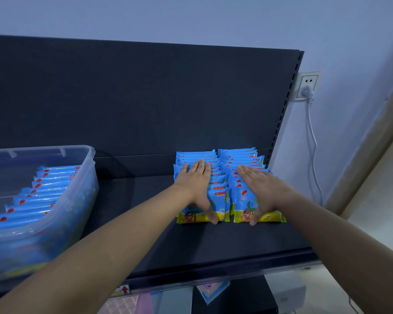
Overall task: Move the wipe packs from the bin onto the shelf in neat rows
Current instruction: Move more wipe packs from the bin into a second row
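Note:
Two rows of blue wipe packs stand upright on the dark shelf point(191, 243) at the right, running from the back panel toward me. My left hand point(196, 184) lies flat on top of the left row point(220, 198), thumb down over the front pack. My right hand point(261, 189) rests flat on the right row point(243, 193), thumb against its front pack. Both hands press on the packs with fingers spread, gripping nothing. A clear plastic bin point(86, 177) at the left of the shelf holds several more blue packs point(43, 191) in a row.
A dark back panel point(134, 98) rises behind the shelf. A wall socket point(306, 86) with a plug and white cable hangs to the right of the shelf. Bare shelf lies between bin and rows. Lower shelves with other goods point(211, 291) show below the front edge.

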